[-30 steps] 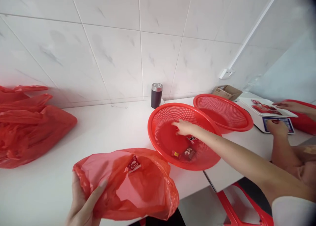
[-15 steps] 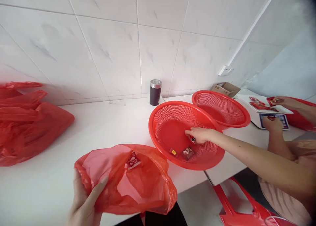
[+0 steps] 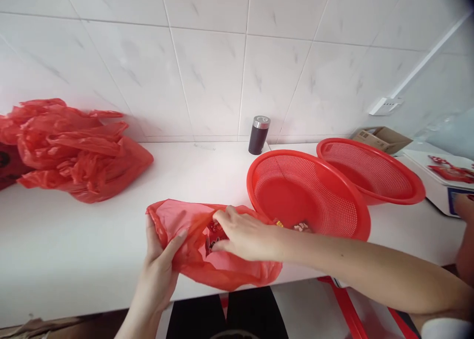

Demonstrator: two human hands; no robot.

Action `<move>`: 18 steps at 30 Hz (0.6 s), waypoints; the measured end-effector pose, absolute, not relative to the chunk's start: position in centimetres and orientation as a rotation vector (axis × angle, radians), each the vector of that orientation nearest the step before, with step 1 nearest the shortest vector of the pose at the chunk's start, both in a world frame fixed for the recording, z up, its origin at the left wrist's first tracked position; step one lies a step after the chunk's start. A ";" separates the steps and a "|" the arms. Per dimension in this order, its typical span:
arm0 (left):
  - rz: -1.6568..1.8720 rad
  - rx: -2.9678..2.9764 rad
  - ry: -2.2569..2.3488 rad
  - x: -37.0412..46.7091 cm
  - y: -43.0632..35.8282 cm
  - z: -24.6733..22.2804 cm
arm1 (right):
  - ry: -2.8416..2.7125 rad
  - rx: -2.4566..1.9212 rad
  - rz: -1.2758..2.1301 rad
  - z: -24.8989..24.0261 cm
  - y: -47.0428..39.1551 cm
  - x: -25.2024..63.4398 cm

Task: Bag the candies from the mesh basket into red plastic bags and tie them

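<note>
While your left hand grips the bag, your right hand, hold unclear, meets a packet inside; at least two snacks are left in the basket.

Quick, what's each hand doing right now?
Left hand: closed, holding the red bag by its edge.
Right hand: at the red packet; can't tell if gripping.
</note>
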State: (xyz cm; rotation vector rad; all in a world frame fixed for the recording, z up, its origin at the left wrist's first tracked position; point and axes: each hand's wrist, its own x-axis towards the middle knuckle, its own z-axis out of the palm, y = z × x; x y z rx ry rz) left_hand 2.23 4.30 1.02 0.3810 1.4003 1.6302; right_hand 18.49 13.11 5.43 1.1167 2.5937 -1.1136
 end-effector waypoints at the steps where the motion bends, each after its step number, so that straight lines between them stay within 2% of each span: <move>1: 1.636 0.375 1.403 2.1 4.2 1.1 | 2.571 1.107 -1.049 4.8 13.5 18.4; 5: 1.651 0.385 1.394 1.7 3.9 0.9 | 2.617 0.930 -1.188 5.9 15.4 20.2; 8: 1.658 0.408 1.407 1.4 3.9 0.7 | 2.753 1.084 -1.350 7.8 17.0 22.9; 12: 1.665 0.414 1.402 1.2 3.8 0.5 | 2.653 1.501 -0.909 6.6 19.6 27.7; 15: 1.655 0.389 1.399 1.2 3.7 0.5 | 2.257 1.452 -0.675 3.6 20.2 31.0; 18: 1.638 0.398 1.418 1.3 3.7 0.4 | 2.345 1.290 -0.587 1.2 19.5 32.6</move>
